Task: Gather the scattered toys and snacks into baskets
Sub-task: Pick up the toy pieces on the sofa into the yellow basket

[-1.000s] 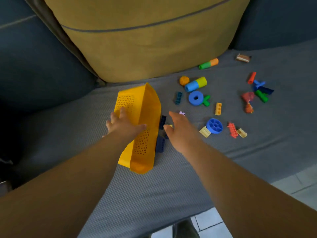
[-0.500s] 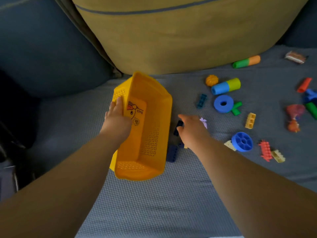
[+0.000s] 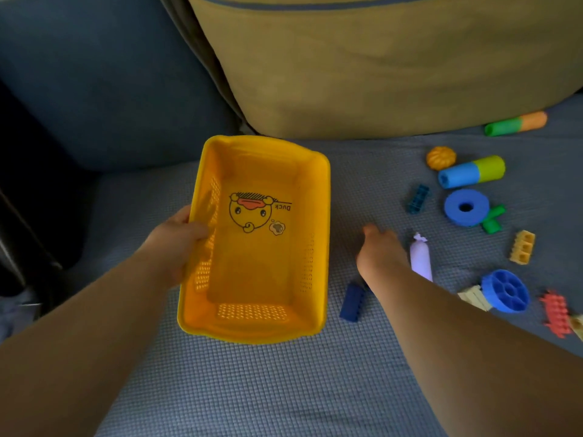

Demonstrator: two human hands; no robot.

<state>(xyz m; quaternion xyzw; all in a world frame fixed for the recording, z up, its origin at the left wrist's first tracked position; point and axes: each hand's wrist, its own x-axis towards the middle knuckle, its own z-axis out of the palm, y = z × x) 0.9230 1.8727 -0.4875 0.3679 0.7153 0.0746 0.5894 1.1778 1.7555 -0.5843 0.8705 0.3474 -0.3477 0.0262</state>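
On blue sofa seat (image 3: 252,389), yellow basket (image 3: 312,190), seemingly flat; mustard cushion (image 3: 378,74) behind.

Both bare forearms are stretched out forward, well apart. The left hand (image 3: 176,244) has the left side wall of the yellow basket (image 3: 318,197) pinched, thumb over the edge. The right hand (image 3: 381,253) is palm down, knuckles up, fingers tucked under out of sight, so honestly can't tell if it's got anything.
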